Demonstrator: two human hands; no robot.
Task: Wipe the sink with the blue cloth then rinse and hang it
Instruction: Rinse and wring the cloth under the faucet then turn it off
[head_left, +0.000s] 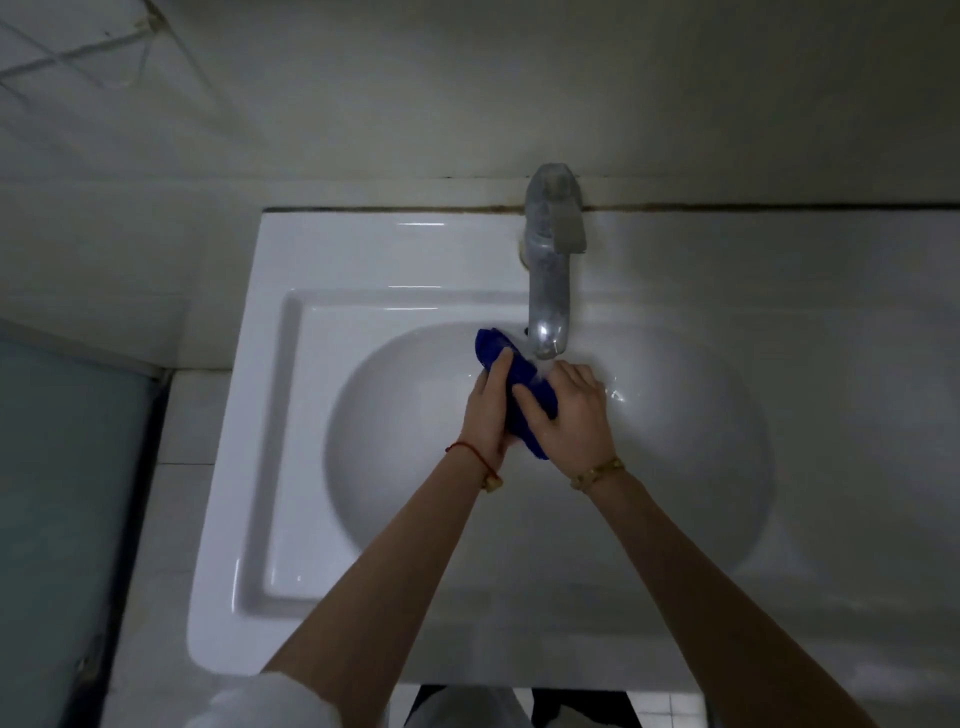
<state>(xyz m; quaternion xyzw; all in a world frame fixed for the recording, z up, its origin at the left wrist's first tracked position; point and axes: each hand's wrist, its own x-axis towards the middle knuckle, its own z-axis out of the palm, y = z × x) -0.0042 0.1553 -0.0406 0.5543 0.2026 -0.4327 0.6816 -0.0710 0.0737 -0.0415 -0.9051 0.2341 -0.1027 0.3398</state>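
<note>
Rinsing stage: my left hand (485, 410) and right hand (569, 410) both grip the bunched blue cloth (522, 384) under the tap (548, 291), over the sink (363, 312) bowl. Risks, as I judge them: slack grip drops it; hard wringing splashes water over the rim.

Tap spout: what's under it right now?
Under the spout: the blue cloth, held between the left hand and right hand over the sink. The drain is hidden.
</note>
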